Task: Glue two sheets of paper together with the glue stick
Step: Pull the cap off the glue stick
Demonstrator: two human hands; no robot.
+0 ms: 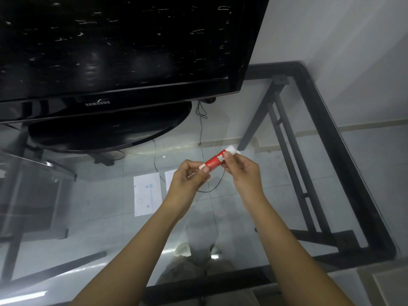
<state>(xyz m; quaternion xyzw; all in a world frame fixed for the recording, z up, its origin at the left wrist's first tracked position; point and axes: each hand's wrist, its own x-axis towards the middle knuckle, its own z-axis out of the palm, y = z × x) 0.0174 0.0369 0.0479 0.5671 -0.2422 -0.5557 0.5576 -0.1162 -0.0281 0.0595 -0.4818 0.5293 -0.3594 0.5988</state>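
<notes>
A red glue stick (pixel 215 161) with a white cap end is held in the air above the glass table, tilted up to the right. My left hand (pixel 189 180) pinches its lower white end. My right hand (pixel 242 173) grips its upper end by the white cap. One white sheet of paper (pixel 146 194) with faint blue marks lies flat on the glass. A second sheet (pixel 170 176) lies to its right, mostly hidden behind my left hand.
A black television (pixel 114 47) on an oval stand (pixel 106 131) fills the back left of the glass table (pixel 254 208). The table's black frame (pixel 326 129) runs along the right and near edges. A thin black cable (pixel 212 188) shows by the papers.
</notes>
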